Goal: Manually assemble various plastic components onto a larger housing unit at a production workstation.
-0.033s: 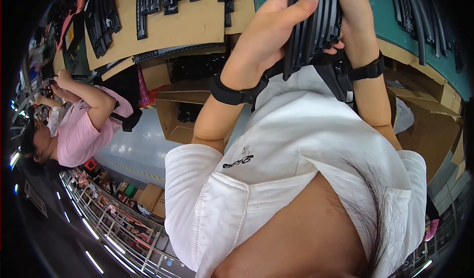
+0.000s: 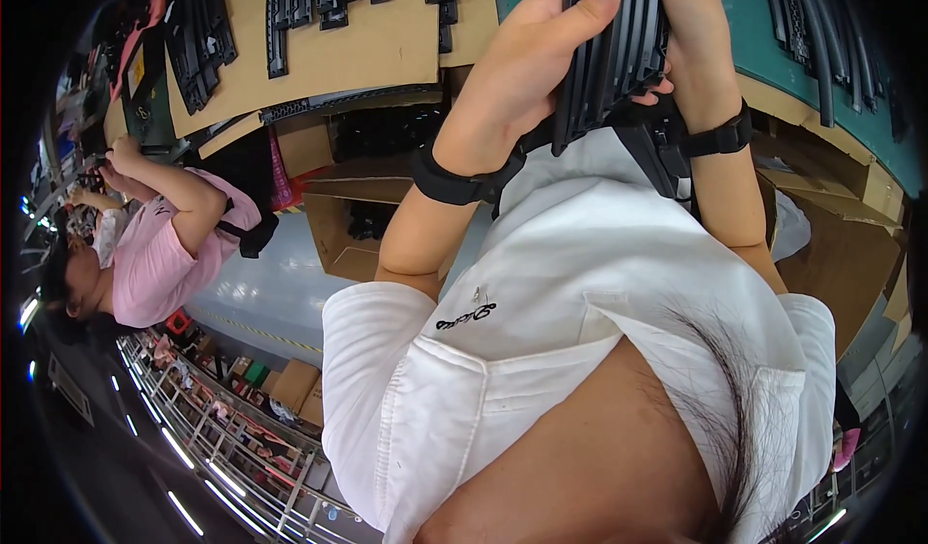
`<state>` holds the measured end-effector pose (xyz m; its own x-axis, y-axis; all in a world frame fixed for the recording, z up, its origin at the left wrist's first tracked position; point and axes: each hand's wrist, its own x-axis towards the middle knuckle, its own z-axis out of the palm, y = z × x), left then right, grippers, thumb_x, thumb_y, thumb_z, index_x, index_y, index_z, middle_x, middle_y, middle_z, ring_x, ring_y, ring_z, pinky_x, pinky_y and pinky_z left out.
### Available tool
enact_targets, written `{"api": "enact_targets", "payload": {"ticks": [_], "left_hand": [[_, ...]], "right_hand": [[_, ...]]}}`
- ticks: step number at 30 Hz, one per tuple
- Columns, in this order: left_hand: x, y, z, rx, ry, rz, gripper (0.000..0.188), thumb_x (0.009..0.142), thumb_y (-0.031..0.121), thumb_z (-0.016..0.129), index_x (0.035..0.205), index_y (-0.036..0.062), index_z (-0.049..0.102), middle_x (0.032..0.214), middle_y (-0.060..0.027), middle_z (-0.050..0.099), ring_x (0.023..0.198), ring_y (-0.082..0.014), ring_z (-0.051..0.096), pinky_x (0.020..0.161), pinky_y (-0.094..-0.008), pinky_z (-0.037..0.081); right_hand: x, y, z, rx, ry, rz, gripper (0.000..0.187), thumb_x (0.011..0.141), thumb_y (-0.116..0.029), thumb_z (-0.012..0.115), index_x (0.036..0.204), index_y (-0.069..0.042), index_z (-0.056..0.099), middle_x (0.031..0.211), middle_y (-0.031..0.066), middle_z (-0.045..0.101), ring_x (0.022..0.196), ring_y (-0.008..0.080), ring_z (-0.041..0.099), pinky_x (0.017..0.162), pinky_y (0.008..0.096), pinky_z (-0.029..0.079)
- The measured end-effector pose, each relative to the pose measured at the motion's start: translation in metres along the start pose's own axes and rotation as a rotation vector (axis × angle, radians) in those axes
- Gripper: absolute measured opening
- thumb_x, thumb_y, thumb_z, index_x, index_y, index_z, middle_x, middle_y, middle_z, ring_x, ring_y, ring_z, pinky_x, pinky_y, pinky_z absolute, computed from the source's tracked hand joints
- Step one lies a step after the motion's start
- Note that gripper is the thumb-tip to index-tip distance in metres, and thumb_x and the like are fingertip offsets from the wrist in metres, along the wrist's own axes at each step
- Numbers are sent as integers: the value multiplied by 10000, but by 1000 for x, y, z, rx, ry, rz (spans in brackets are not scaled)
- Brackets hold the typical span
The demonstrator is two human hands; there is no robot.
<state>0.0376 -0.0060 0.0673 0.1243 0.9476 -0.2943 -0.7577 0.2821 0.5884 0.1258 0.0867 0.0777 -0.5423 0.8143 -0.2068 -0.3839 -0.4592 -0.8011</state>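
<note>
A bundle of several long, ribbed black plastic strips [image 2: 619, 56] is upright between my hands at the top of the view. My left hand [image 2: 527, 56] is closed round its left side, the thumb laid across the front of the strips. On the other side my right hand [image 2: 694, 31] grips the bundle, and its fingertips come out at the lower right edge. The upper end of the bundle is cut off by the picture's edge. Each wrist wears a black band.
Similar black strips [image 2: 309, 7] lie on a cardboard-covered table [image 2: 377, 56] at left. More black strips [image 2: 822, 36] rest on a green surface [image 2: 749, 46] at right. Open cardboard boxes [image 2: 333, 225] stand below the table. A person in a pink shirt [image 2: 169, 254] works at far left.
</note>
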Motion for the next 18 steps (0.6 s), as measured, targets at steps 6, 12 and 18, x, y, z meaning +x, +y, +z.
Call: {"api": "enact_targets", "payload": {"ticks": [6, 12, 18], "left_hand": [[4, -7, 2, -124, -41, 51, 372, 972, 288, 438, 1154, -36, 424, 898, -131, 617, 708, -196, 653, 624, -291, 577], [5, -8, 8, -27, 43, 7, 240, 909, 189, 547, 1026, -21, 532, 839, -116, 628, 705, -226, 650, 617, -313, 557], [11, -18, 23, 125, 123, 47, 286, 850, 165, 611, 1027, -52, 549, 904, -181, 631, 730, -225, 636, 633, -301, 531]], "right_hand": [[1, 0, -6, -43, -6, -30, 285, 780, -19, 498, 1034, 100, 550, 975, 197, 635, 853, 255, 640, 827, 344, 524], [-1, -3, -3, -85, 5, 65, 265, 792, -39, 510, 1021, 90, 544, 955, 183, 643, 846, 252, 640, 818, 335, 525], [1, -15, -11, -215, 14, 107, 264, 811, -63, 517, 1031, 81, 537, 950, 188, 640, 860, 249, 634, 819, 333, 526]]}}
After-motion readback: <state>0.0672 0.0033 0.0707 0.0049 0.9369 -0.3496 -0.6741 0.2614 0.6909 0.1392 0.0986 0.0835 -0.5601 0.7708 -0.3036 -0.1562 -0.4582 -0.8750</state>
